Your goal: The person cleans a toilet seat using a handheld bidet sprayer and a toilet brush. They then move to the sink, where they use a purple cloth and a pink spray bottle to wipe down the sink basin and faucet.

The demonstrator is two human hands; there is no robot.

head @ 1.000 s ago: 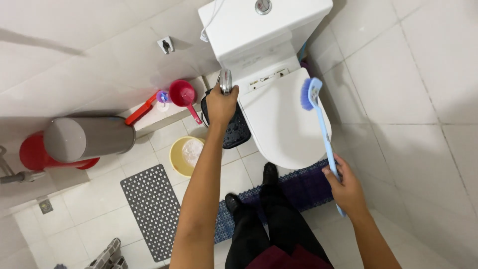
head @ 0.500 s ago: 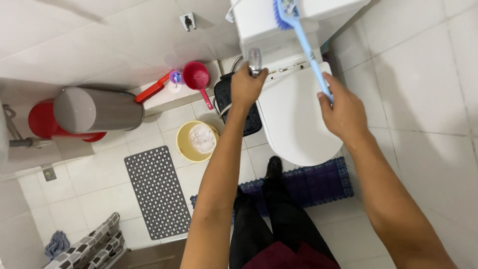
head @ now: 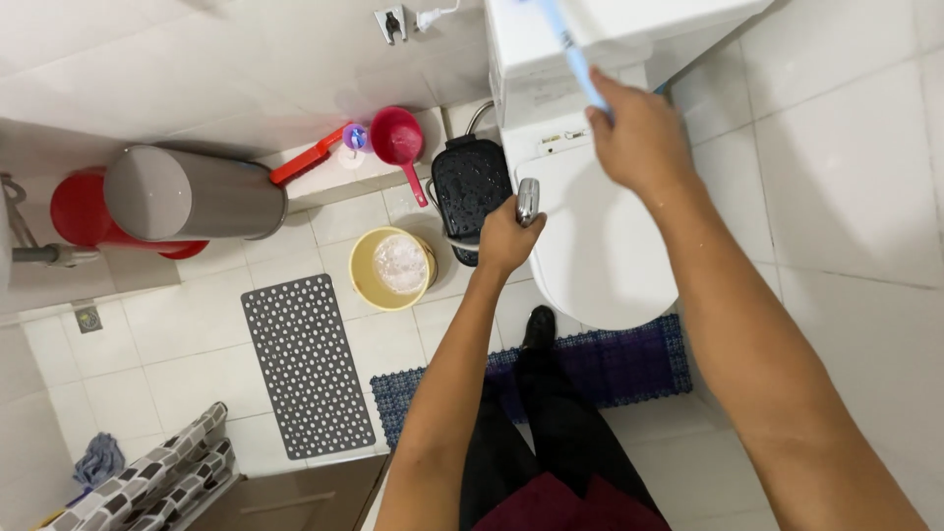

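Brush handle (head: 573, 61), blue, gripped in closed right hand (head: 641, 135) up at the toilet tank (head: 629, 25), left hand (head: 503, 239) clenched on chrome sprayer (head: 528, 200) beside closed lid (head: 600, 246); scrubbing step, next needs steady pressure.

I see white tiled floor (head: 177, 324). Grey perforated mat (head: 307, 366) lies left of centre; dark blue mat (head: 629, 364) at toilet base (head: 600, 265), my feet on it. Yellow bucket (head: 391, 267) stands beyond grey mat. Red basin (head: 79, 211) far left. Blue-grey cloth (head: 98, 460) near left corner.
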